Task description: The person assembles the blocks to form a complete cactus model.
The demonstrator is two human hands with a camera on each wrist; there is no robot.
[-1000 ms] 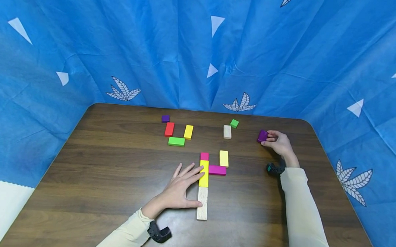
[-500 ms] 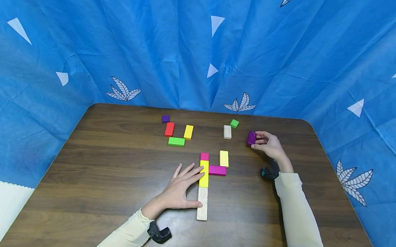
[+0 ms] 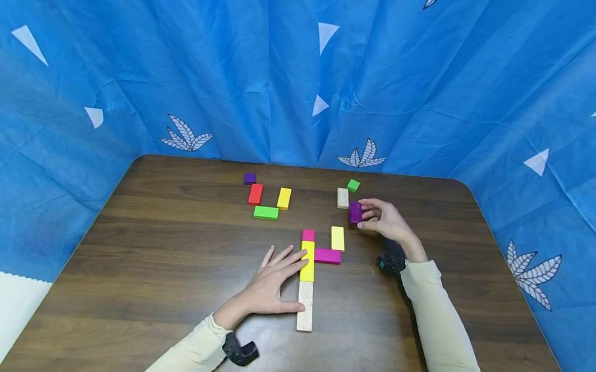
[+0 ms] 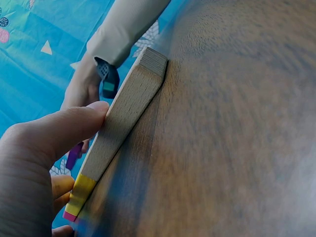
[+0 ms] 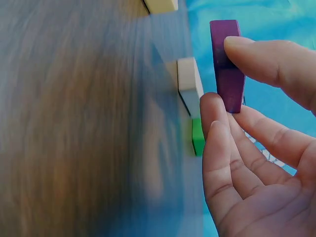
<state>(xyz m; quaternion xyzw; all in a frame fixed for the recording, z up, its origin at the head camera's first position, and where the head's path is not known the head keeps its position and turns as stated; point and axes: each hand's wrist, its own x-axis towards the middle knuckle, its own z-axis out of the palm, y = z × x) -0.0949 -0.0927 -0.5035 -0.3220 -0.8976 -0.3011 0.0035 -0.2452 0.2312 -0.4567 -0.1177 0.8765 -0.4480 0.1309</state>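
Since the earlier frames, the purple block [image 3: 355, 212] has travelled leftward in the right hand [image 3: 383, 218], closer to the bright yellow block [image 3: 307, 271]; the left hand [image 3: 275, 280] looks unmoved. I take the bright yellow block as the landmark for every place. From my remote seat I find the purple block beyond it and to its right, pinched between the right thumb and fingertips, thumb toward its near end. It appears lifted, though I cannot judge how high.

One relation matters most, as I judge it: the purple block lies on the left side of the right hand's grip, facing the landmark, its long axis running away from the person, roughly parallel to the landmark's. The right hand is the nearer one, being the holder.

The left hand comes in from the landmark's left, fingers spread wide, fingertips on the landmark and thumb on the pale wood block [image 3: 305, 306] at its near end. I cannot tell how hard it presses. A pink block [image 3: 308, 235] adjoins the landmark's far end; a magenta block [image 3: 327, 256] meets its right side. Well beyond and right of it lie a white block [image 3: 343, 198] and a small green block [image 3: 353, 185]; beyond and left, a red block [image 3: 255, 194] and a long green block [image 3: 266, 213].
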